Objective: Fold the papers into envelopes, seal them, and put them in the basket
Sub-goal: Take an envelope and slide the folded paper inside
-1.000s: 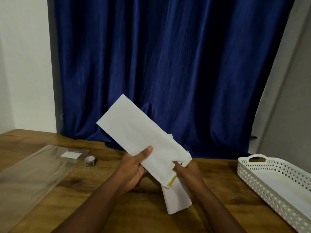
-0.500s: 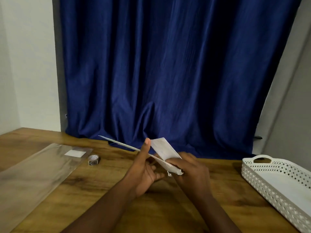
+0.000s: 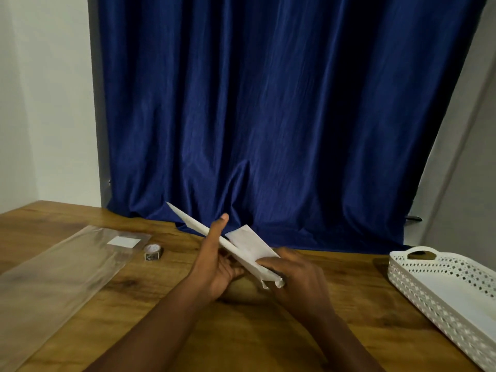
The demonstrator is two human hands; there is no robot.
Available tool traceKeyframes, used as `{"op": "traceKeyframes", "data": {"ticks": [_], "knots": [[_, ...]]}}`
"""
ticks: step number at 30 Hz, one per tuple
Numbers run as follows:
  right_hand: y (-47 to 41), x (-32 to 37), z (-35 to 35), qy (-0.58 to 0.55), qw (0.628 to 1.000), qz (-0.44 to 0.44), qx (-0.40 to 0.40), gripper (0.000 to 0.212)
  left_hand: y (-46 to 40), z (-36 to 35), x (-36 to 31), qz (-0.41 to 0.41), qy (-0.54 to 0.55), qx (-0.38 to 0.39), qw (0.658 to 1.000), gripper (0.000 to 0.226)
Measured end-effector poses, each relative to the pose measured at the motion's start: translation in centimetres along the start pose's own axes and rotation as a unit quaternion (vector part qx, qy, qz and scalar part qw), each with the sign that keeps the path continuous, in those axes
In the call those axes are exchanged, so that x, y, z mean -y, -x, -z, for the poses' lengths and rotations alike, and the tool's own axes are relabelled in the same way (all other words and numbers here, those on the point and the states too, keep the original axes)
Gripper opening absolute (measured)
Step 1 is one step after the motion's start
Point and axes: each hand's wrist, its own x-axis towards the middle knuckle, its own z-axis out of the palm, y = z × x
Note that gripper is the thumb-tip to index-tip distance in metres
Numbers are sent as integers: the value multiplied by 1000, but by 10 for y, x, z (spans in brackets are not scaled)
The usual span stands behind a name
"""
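Note:
A long white envelope (image 3: pixel 193 224) is held above the table, nearly edge-on to the camera, its far end pointing up and left. My left hand (image 3: pixel 214 261) grips it from below with the thumb raised over its upper face. A folded white paper (image 3: pixel 251 241) lies against the envelope's near end. My right hand (image 3: pixel 292 277) is closed over that end, pinching paper and envelope together. The white perforated basket (image 3: pixel 408 275) stands at the table's right edge, apart from both hands.
A clear plastic sleeve (image 3: pixel 53 280) with a white label lies flat on the left of the wooden table (image 3: pixel 241 334). A small roll of tape (image 3: pixel 153 252) stands beside it. A dark blue curtain (image 3: pixel 268 116) hangs behind the table.
The envelope has been tipped from facing the camera to nearly edge-on and lowered. The folded paper that hung below it is now up against its near end, under my right hand.

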Motion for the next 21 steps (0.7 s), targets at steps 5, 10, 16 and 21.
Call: {"op": "traceKeyframes", "data": {"ticks": [5,10,16,21], "knots": [[0,0,-1,-9,1000,4,-1,32,-6,8,-11,-23,32,-74,996,75],[1,1,0,2,999,-28,-14,38,-1,3,-10,1,17,-37,999,77],[1,-7,-5,-5,995,-89,-49,39,12,-11,13,71,-33,25,997,64],[2,-8,-7,-8,992,-105,-64,37,10,-9,14,60,-28,8,998,65]]}}
